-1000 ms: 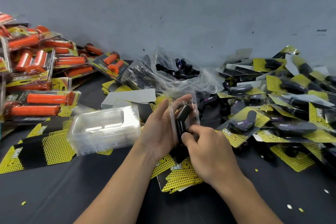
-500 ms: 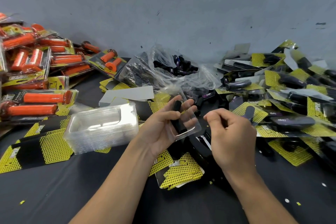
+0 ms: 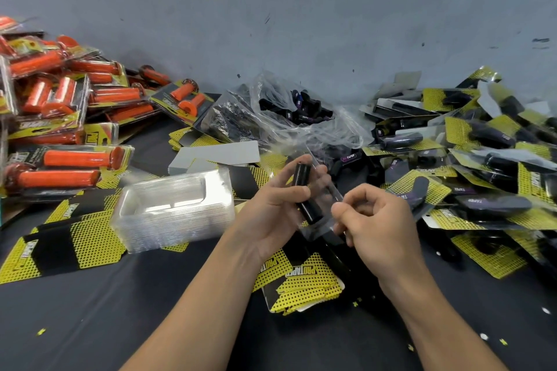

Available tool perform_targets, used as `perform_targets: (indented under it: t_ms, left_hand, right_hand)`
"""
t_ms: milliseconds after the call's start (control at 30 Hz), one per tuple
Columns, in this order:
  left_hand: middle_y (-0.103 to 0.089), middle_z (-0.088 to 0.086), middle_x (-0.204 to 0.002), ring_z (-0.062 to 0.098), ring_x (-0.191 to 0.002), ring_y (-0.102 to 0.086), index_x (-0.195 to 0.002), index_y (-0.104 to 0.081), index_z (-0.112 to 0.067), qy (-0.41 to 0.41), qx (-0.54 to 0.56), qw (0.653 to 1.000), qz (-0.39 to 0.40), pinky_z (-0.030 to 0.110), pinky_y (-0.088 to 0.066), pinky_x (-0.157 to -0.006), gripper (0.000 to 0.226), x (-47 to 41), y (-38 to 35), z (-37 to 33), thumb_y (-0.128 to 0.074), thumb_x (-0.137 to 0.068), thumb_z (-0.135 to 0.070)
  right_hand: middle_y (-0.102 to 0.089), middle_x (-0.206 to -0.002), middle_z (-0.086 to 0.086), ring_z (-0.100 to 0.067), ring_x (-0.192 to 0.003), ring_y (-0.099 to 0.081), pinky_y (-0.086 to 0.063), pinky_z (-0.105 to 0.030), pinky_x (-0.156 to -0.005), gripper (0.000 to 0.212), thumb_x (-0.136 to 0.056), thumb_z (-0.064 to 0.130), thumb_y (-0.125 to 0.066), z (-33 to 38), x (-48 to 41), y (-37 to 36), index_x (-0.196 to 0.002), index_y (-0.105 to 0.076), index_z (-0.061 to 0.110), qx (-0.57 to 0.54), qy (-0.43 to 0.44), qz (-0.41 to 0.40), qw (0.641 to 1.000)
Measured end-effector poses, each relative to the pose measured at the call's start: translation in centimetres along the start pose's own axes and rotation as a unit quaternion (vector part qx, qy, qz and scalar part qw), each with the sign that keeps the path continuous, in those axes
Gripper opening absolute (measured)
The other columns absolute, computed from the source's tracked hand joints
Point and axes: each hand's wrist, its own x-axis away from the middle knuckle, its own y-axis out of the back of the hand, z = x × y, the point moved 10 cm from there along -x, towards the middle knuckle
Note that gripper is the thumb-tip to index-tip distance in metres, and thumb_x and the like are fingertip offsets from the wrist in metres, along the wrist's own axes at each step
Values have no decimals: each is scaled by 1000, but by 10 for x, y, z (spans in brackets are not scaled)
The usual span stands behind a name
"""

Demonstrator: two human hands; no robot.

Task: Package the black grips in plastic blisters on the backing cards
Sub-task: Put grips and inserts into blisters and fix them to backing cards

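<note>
My left hand (image 3: pixel 271 208) holds a clear plastic blister (image 3: pixel 327 190) with a black grip (image 3: pixel 304 193) lying in it, thumb and fingers curled around both. My right hand (image 3: pixel 373 220) is just right of it, with curled fingers pinching the blister's right edge. Below the hands a stack of yellow-and-black backing cards (image 3: pixel 301 283) lies on the dark table (image 3: pixel 150 310). A stack of empty clear blisters (image 3: pixel 174 208) sits to the left. An open plastic bag (image 3: pixel 346 126) of loose black grips (image 3: pixel 301 111) lies behind my hands.
Packaged orange grips (image 3: pixel 60 117) are heaped at the left. Finished black-grip packs (image 3: pixel 482 159) are piled at the right. Loose backing cards (image 3: pixel 60 244) lie at the front left, grey card backs (image 3: pixel 217 153) in the middle. A grey wall (image 3: pixel 271 24) closes the back.
My right hand left the grip, drew away to the right, then came back to the blister's right edge. My left hand kept the blister and grip and tilted them.
</note>
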Motion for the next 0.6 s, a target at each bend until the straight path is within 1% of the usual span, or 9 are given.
perform_targets:
  t_ms: [67, 133, 167, 233, 300, 333, 433, 533, 600]
  left_hand:
    - [-72, 13, -118, 28, -113, -71, -122, -66, -11, -35, -46, 998, -20, 42, -60, -91, 53, -1, 5, -4, -67, -74, 11]
    - [-75, 14, -115, 28, -112, -73, -117, -69, -10, -57, -86, 994, -47, 38, -61, -83, 48, -1, 9, -7, -71, -73, 8]
    - [-76, 14, -114, 28, -111, -74, -116, -69, -10, -64, -106, 990, -60, 37, -62, -80, 47, 0, 10, -7, -72, -72, 7]
    - [-77, 14, -114, 27, -108, -75, -118, -68, -10, -68, -141, 984, -81, 35, -62, -77, 48, 1, 11, -8, -75, -72, 4]
    - [-77, 13, -113, 25, -101, -76, -119, -68, -10, -66, -156, 981, -95, 32, -61, -71, 46, 2, 13, -7, -75, -77, 7]
    - [-78, 12, -111, 24, -99, -76, -119, -68, -10, -62, -160, 980, -99, 31, -61, -69, 44, 2, 14, -7, -73, -81, 10]
    - [-78, 10, -113, 23, -98, -76, -121, -68, -12, -51, -169, 978, -107, 31, -61, -73, 35, 1, 17, -6, -67, -91, 5]
    - [-79, 11, -109, 20, -93, -76, -121, -68, -12, -38, -147, 980, -132, 31, -61, -67, 21, -1, 18, -4, -56, -105, -17]
    - [-78, 13, -105, 20, -85, -77, -124, -67, -10, -36, -120, 977, -173, 32, -62, -65, 28, -1, 25, -3, -49, -109, -25]
  right_hand:
    - [-72, -64, 2, -6, -50, -60, -49, -30, -56, 23, -88, 12, -75, -4, -2, 16, -78, -70, 32, -11, -11, -53, 998]
    - [-73, -72, 13, -5, -61, -65, -53, -25, -59, 20, -86, 16, -78, -4, -1, 34, -80, -70, 33, 14, -3, -122, 992]
    - [-71, -75, 18, -4, -69, -65, -52, -20, -62, 19, -86, 18, -80, 4, 2, 42, -82, -69, 33, 59, 24, -161, 985]
    - [-62, -76, 22, -5, -82, -54, -43, -16, -68, 20, -83, 21, -82, 35, 13, 45, -87, -67, 34, 171, 126, -204, 956]
    - [-59, -86, 22, -9, -92, -47, -38, -23, -76, 15, -79, 27, -85, 57, 20, 24, -86, -71, 28, 251, 211, -168, 930]
    - [-63, -94, 16, -14, -97, -48, -39, -29, -83, 15, -78, 34, -85, 59, 21, 11, -86, -74, 28, 299, 215, -137, 920]
    - [-62, -126, 1, -23, -118, -48, -39, -44, -99, 28, -83, 50, -77, 36, 15, -13, -99, -78, 27, 413, 128, -60, 900]
    - [-54, -142, -1, -22, -134, -42, -35, -43, -111, 24, -91, 41, -71, 29, 13, -11, -103, -76, 22, 338, 111, -46, 934]
    - [-58, -133, 3, -15, -127, -49, -41, -33, -105, 22, -94, 37, -67, 35, 12, 5, -106, -73, 20, 230, 127, -100, 960]
